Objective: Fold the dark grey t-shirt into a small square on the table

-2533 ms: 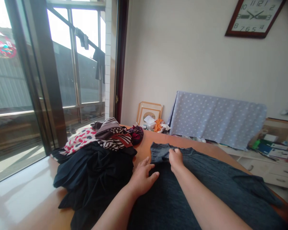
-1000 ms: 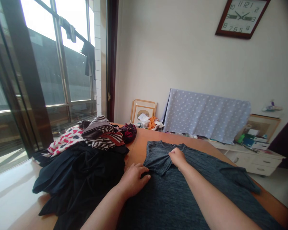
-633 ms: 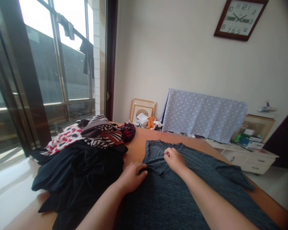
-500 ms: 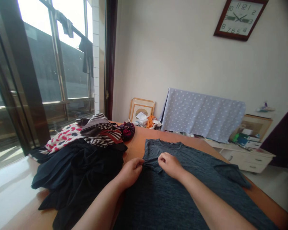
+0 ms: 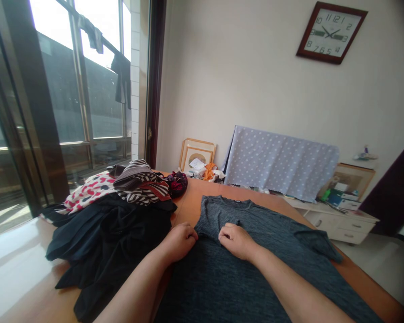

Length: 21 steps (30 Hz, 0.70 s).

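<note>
Pinching dark grey shirt [image 5: 272, 231]: left hand [image 5: 181, 241] on its edge, right hand [image 5: 234, 241] on folded sleeve [image 5: 211, 222]; tension evenly, flatten wrinkles between hands.

Your shirt [image 5: 229, 278] is dark blue-grey, finely streaked and short-sleeved, spread flat on the table [image 5: 188, 199] with its neckline [image 5: 240, 204] away from you. 1 sleeve [image 5: 215, 220] (on your left) is turned in over the body, creased; the other lies outward to your right.
</note>
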Each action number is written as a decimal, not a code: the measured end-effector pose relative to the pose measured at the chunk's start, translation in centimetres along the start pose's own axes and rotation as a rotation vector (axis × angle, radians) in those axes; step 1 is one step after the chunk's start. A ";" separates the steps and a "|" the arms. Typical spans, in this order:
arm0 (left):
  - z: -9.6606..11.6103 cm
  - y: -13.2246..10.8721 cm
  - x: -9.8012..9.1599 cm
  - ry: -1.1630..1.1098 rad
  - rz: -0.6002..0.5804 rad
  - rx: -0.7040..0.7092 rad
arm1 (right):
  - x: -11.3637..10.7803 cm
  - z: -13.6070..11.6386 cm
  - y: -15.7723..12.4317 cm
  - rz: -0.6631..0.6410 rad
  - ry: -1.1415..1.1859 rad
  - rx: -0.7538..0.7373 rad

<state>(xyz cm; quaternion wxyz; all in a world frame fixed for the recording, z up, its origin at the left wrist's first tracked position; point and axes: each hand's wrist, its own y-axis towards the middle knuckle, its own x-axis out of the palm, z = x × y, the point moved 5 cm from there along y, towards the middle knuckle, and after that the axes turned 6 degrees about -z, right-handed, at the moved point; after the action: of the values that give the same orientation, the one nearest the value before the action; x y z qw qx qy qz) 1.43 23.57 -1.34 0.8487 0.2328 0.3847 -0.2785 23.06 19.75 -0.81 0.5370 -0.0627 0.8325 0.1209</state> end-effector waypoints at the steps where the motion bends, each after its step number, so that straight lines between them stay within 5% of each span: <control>1: 0.0 0.0 -0.1 0.001 0.003 -0.003 | -0.1 0.0 -0.1 0.014 -0.002 0.006; 11: -0.5 0.2 0.2 0.011 0.015 0.000 | 0.6 -0.1 -1.4 0.008 0.002 0.050; 21: -0.3 0.2 0.6 0.118 0.001 0.041 | -1.5 2.0 -6.5 0.012 -0.053 0.163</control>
<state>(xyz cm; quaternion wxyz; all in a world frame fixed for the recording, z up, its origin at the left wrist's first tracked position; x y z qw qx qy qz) 1.71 23.72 -1.92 0.8197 0.2664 0.4284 -0.2714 26.96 13.99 -1.05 0.5613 -0.0108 0.8255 0.0576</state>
